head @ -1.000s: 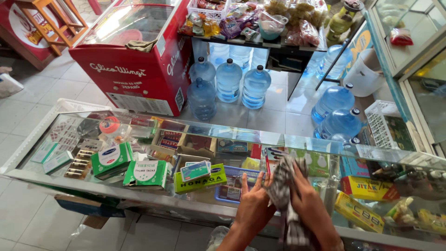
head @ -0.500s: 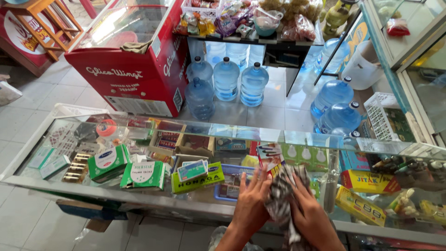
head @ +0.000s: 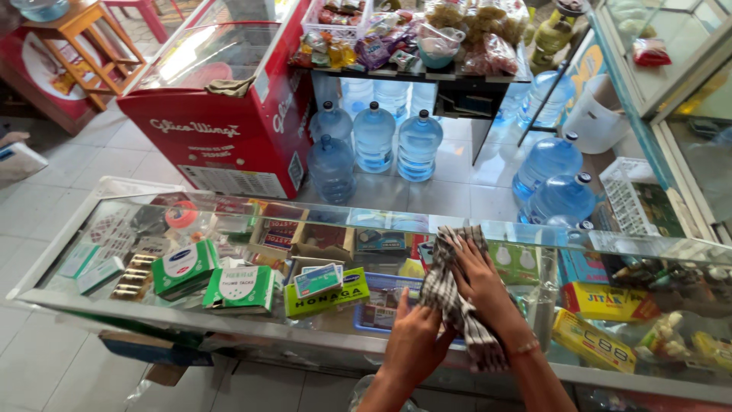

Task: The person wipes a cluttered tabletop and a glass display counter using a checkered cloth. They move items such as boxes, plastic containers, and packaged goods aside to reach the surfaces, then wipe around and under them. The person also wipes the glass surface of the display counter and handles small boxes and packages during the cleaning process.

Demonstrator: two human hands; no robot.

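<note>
A checked grey-and-white cloth lies on the glass top of a shop counter. My right hand lies flat on the cloth, fingers stretched toward the counter's far edge. My left hand rests on the glass just left of the cloth's lower part and touches its edge. Beneath the glass are small boxes of goods: green boxes, a yellow-green box and a yellow box.
Beyond the counter stand several large blue water bottles on the tiled floor, a red chest freezer at left, a dark shelf with snack packets, a white crate and a glass cabinet at right.
My right hand has pushed the cloth farther away across the glass, toward the counter's far edge. My left hand has stayed near the front edge.
</note>
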